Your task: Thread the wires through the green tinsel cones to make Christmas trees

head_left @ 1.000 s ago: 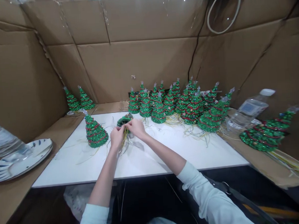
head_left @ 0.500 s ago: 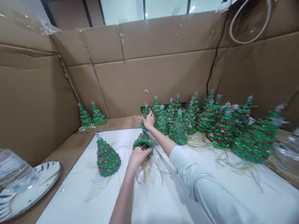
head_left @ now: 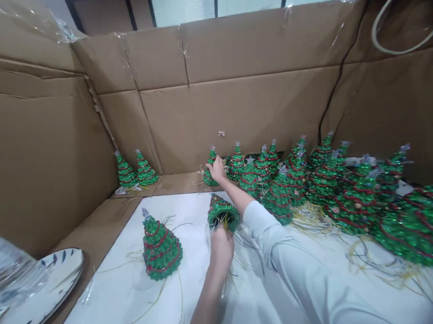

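White table (head_left: 111,305), left hand (head_left: 222,249) clenching a tinsel tree (head_left: 222,212), right hand (head_left: 217,169) open against another tree (head_left: 210,174)

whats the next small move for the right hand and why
Probably close the right hand around the small glittery green tree ornament beside it, since the hand sits right at its top and the left hand is busy holding another tree, tipped with its base showing.

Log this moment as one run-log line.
left hand: grips tilted green tinsel tree | right hand: beside small green tinsel tree
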Tool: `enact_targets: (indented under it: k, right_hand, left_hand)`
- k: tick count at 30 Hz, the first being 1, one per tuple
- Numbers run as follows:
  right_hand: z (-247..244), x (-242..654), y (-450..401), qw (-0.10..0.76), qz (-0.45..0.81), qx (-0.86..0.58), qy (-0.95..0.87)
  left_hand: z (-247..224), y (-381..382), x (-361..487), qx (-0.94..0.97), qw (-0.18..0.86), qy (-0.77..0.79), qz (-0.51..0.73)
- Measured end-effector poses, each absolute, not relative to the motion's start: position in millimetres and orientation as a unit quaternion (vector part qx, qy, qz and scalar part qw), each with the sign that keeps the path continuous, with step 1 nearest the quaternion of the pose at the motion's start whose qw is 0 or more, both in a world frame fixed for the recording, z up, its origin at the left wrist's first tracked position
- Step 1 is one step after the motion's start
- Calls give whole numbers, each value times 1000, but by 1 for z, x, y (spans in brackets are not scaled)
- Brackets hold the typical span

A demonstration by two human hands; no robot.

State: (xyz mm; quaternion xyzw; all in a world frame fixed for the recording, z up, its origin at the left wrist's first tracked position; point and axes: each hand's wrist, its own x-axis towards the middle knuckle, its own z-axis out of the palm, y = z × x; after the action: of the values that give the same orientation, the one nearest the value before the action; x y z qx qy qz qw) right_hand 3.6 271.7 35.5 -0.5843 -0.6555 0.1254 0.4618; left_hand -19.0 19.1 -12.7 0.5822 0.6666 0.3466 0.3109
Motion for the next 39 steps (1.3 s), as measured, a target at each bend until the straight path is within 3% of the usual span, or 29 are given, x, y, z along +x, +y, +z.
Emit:
enact_targets:
  k: [4, 10, 14, 17, 21, 25, 39]
  right_hand:
    - [39, 8, 271, 428, 137, -579, -680]
    - [72, 35, 253, 301, 207, -573, -734]
    - [97, 58, 222, 281, 214, -547, -759]
    - [114, 81, 192, 296, 165, -517, -786]
    - [129, 114, 158, 287, -78, -565, -770]
    - [128, 135, 150, 185, -11, -641, -745]
    - [128, 129, 178, 219, 36, -618, -754]
  left_hand:
    - [-26, 28, -20, 562, 385, 605, 412]
    - [-18, 25, -24, 518, 465, 549, 463]
    - [-21, 22, -25, 511, 493, 518, 477]
    - [-32, 24, -25, 511, 511, 488, 489]
    - [-39, 28, -25, 508, 541, 451, 496]
    - [-29, 31, -28, 463, 552, 461, 518]
    - [-8, 27, -25, 376, 586, 508, 507]
